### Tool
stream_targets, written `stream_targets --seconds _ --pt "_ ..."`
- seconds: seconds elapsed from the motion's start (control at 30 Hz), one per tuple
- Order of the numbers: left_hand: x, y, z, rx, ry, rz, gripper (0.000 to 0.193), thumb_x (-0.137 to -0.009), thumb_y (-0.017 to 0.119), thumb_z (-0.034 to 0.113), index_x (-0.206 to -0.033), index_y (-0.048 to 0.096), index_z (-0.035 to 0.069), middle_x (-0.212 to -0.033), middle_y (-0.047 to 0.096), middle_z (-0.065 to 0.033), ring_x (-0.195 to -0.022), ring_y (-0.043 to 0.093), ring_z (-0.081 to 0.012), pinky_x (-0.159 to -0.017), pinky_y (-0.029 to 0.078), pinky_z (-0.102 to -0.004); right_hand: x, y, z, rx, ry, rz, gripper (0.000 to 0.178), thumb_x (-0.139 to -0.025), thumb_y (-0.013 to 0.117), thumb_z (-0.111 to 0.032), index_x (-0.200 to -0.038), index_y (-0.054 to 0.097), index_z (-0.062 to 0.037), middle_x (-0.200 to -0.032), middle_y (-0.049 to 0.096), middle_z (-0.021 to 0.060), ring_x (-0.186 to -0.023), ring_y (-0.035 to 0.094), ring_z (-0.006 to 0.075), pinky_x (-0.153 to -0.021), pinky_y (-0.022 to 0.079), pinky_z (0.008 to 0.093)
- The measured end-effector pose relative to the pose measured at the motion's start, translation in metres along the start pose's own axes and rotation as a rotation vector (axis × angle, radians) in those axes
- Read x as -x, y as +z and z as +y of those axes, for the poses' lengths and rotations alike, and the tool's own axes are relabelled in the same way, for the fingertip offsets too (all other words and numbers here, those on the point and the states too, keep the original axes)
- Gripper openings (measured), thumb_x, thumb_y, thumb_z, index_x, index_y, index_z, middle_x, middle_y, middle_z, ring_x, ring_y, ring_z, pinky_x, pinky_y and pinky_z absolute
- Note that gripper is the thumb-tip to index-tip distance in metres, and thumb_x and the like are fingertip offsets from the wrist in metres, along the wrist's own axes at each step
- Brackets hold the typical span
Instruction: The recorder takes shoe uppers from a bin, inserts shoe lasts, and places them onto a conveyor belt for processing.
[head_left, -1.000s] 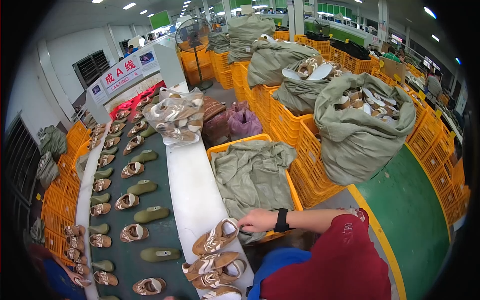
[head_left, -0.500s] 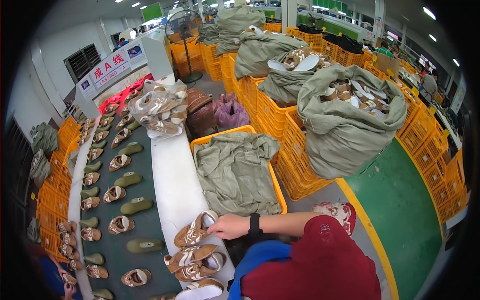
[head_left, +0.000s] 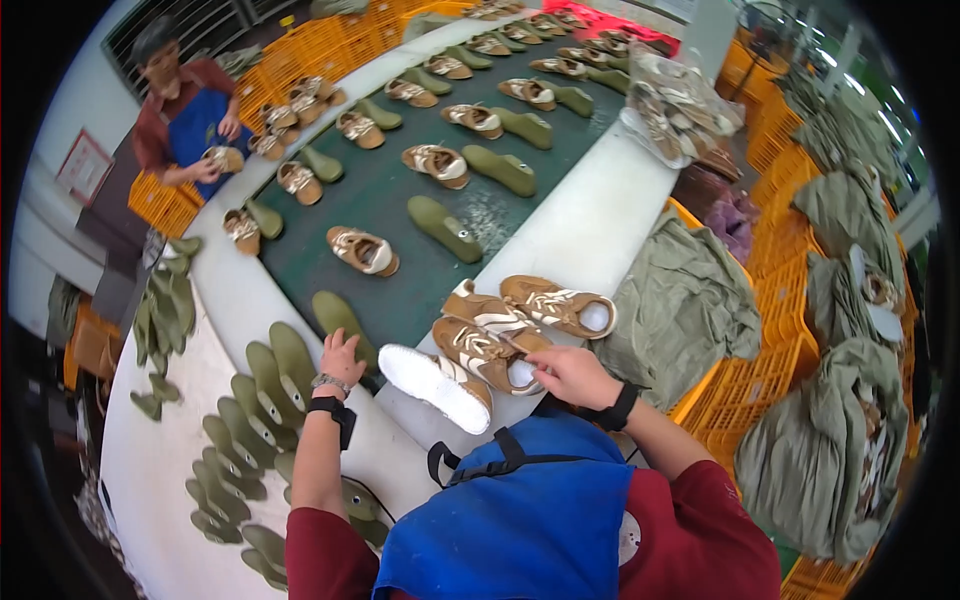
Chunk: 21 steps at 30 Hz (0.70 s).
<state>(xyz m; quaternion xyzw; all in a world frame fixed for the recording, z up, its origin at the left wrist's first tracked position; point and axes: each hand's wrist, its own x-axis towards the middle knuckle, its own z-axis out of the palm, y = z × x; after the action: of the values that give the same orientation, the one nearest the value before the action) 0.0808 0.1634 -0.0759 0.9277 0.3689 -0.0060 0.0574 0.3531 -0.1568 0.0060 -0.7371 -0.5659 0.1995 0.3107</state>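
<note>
Several tan sneakers with white stripes lie together on the white ledge in front of me. My right hand [head_left: 574, 378] pinches the heel end of one tan sneaker [head_left: 478, 352]. Beside it, another sneaker [head_left: 436, 388] lies tipped with its white sole up. Two more sneakers, the farther one [head_left: 556, 307] with its opening toward the right, rest just beyond. My left hand [head_left: 341, 362], fingers spread, is at the near end of an olive-green shoe last [head_left: 338, 318]; whether it touches the last I cannot tell.
Rows of sneakers and lasts cover the green conveyor [head_left: 310, 232]. More lasts [head_left: 255, 420] stand on a white table at left. Across the line a co-worker [head_left: 192, 115] in a blue apron holds a shoe. Cloth-lined orange crates [head_left: 745, 400] and sacks [head_left: 815, 450] crowd the right.
The view has swung left, bringing my left hand into sight. My right hand has let go of the farthest sneaker and now grips a nearer one.
</note>
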Motion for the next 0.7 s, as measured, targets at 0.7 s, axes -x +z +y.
stream_targets --seconds 0.7 --pt "0.099 0.033 0.133 1.567 -0.544 -0.068 0.076 -0.084 0.059 0.040 -0.135 0.018 0.001 -0.124 0.045 -0.0156 -0.101 0.055 -0.0231 -0.083 0.049 -0.0354 -0.066 0.091 -0.021 -0.350 -0.308 -0.773 0.054 -0.082 0.061 -0.032 -0.128 0.042 -0.0106 -0.120 0.053 0.0134 -0.106 0.054 0.0281 -0.085 0.044 0.0366"
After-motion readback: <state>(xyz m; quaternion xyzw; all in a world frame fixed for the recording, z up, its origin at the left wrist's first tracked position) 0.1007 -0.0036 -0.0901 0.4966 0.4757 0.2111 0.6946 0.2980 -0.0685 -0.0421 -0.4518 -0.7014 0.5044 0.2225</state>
